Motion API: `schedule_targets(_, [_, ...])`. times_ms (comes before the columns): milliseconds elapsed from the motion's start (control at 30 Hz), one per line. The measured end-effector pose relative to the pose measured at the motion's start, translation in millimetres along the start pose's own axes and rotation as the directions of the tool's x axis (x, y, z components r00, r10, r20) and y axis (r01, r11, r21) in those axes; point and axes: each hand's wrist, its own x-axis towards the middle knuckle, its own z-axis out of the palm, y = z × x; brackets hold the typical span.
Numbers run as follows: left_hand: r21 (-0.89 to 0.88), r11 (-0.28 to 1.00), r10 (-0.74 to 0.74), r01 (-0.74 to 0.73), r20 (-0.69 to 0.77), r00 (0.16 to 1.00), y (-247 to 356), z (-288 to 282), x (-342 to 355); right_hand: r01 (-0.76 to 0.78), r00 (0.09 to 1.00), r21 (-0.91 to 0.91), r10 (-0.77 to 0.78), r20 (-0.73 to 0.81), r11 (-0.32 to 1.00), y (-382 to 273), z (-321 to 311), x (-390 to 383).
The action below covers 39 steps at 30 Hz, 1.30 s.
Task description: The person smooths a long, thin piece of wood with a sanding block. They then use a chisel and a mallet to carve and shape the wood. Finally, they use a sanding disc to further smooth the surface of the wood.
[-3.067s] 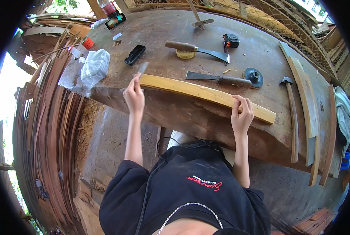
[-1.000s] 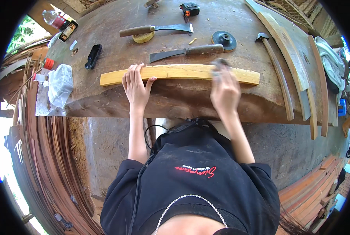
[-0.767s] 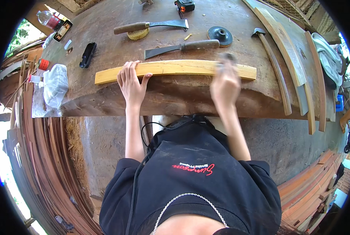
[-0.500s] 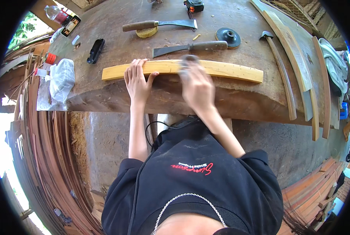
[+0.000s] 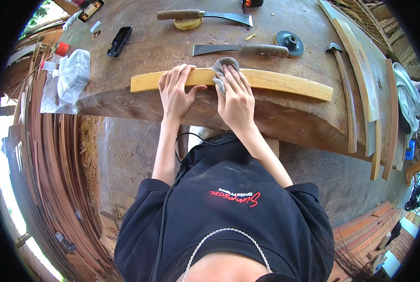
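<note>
A long, slightly curved strip of yellowish wood (image 5: 285,83) lies along the near edge of the workbench. My left hand (image 5: 176,91) is closed over its left half, fingers across the top and thumb against the near side. Right of it, my right hand (image 5: 238,96) presses a folded grey sheet (image 5: 227,62) onto the wood; whether it is cloth or sandpaper I cannot tell. Just beyond the strip lies a wide-bladed chisel (image 5: 261,50) with a wooden handle. Farther back, a second bladed tool (image 5: 226,17) rests on a round yellow pad (image 5: 188,24).
A black disc pad (image 5: 289,43) sits behind the strip. To the right are a hammer-like tool (image 5: 344,94) and several long boards (image 5: 355,61). On the left are a clear plastic bag (image 5: 73,77), a black holder (image 5: 119,41) and a phone (image 5: 91,11).
My right hand, blurred before, now shows sharply with the grey sheet at much the same part of the strip. The view has shifted slightly; my left hand still holds the wood.
</note>
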Motion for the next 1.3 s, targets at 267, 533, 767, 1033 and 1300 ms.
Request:
schedule_targets(267, [0.061, 0.996, -0.046, 0.059, -0.190, 0.981, 5.6, 6.4, -31.3, -0.326, 0.937, -0.214, 0.284, -0.203, 0.921, 107.0, -91.4, -40.9])
schedule_targets(533, [0.073, 0.994, -0.074, 0.085, -0.140, 0.987, 4.2, 8.5, -13.2, -0.046, 0.999, -0.043, 0.045, -0.008, 0.998, 9.0, -7.0, -7.2])
schedule_targets(767, [0.129, 0.991, -0.031, 0.046, -0.112, 0.993, -2.5, 3.5, -11.9, -0.128, 0.989, -0.091, 0.121, -0.081, 0.988, 59.6, -49.9, -10.4])
schedule_targets(1033, [0.135, 0.990, -0.022, 0.037, -0.114, 0.993, -3.6, 6.6, -11.9, -0.373, 0.918, -0.287, 0.308, -0.249, 0.882, 100.3, -69.7, -5.1])
schedule_targets(1300, [0.133, 0.990, -0.039, 0.050, -0.080, 0.996, -7.4, 4.9, -12.1, 0.005, 0.999, 0.043, -0.007, 0.034, 0.999, 34.7, -35.7, -10.2])
